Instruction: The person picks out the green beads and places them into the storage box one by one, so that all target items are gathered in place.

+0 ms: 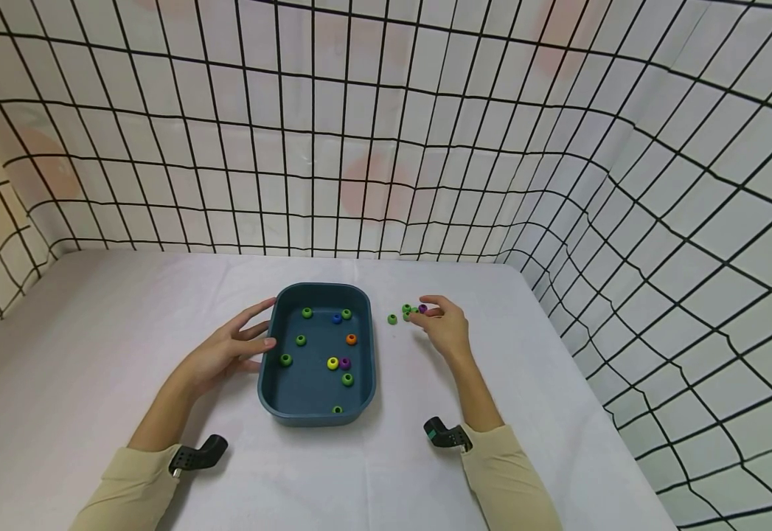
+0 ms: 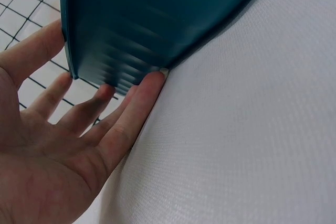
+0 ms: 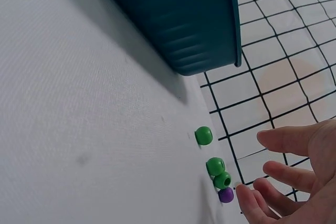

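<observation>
A dark blue-green plastic tray holds several loose beads: green ones, a blue bead, an orange bead, a yellow bead and a purple one. My left hand rests its spread fingers against the tray's left side, thumb at the rim; in the left wrist view the fingertips touch the outer wall. To the right of the tray, my right hand hovers beside a small group of green beads and a purple bead. Nothing shows between its parted thumb and fingers.
White cloth covers the table. Black netting stands along the back and both sides, with a pale sheet behind it. Each wrist carries a black camera on a strap, such as the right wrist camera.
</observation>
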### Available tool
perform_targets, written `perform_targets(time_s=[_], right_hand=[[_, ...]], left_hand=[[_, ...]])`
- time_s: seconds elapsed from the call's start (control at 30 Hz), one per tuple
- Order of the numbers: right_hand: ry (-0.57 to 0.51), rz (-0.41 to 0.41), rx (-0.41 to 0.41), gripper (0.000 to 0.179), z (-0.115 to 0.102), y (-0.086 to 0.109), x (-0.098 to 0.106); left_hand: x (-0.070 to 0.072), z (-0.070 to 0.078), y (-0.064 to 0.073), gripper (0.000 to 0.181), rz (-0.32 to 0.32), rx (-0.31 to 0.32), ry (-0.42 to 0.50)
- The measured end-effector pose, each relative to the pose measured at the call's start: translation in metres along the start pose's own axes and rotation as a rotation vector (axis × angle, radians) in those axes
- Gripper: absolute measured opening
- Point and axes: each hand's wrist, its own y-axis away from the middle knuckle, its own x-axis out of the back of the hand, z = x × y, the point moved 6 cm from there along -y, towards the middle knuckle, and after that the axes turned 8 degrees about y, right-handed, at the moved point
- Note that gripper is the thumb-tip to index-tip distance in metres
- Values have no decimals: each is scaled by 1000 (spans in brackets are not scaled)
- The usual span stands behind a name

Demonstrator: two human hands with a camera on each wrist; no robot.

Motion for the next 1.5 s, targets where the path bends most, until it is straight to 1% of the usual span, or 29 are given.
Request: perform_targets(time_s=[0.27,0.63,0.87,1.17,1.5], right_hand=[[6,-2,-18,51,6,-2,-2],[64,-48,-56,57,12,-4,-6],[60,-59,-59,57,14,-5,-8],[90,-60,-59,56,18,-6,-11],[125,-117,-51,58,18,-7,-15]], left_hand=[[-1,1,0,80,2,3,-5],[0,1,1,84,0,5,0],[0,1,1,83,-5,0,-5],[-1,2,1,82,-5,2,0],[0,1,1,82,-5,0,3]])
